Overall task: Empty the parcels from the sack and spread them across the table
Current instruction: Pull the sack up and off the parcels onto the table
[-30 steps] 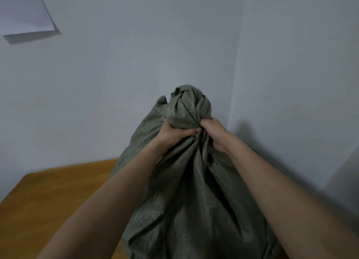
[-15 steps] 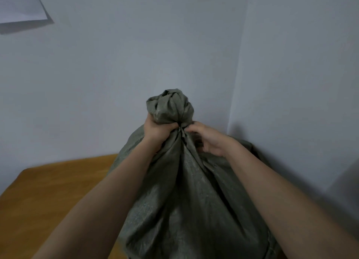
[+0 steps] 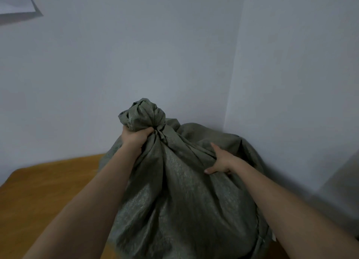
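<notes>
ok so right hand (image 3: 219,161) just let go of knot (image 3: 143,113), now lower on sack (image 3: 180,200), right of knot, fingers clutching fold of cloth. left hand (image 3: 136,135) same spot, fist tight round neck just under knot. sack sunk lower, sits on tabletop (image 3: 48,181), slumped toward wall corner. still tied shut, no parcels showing. my guess: setting it down, steadying before untying. emptying not started.

The sack (image 3: 180,200) looks like coarse woven cloth, grey-green with a faint sheen, though blur hides the weave. The table (image 3: 48,187) is smooth, matt wood.
</notes>
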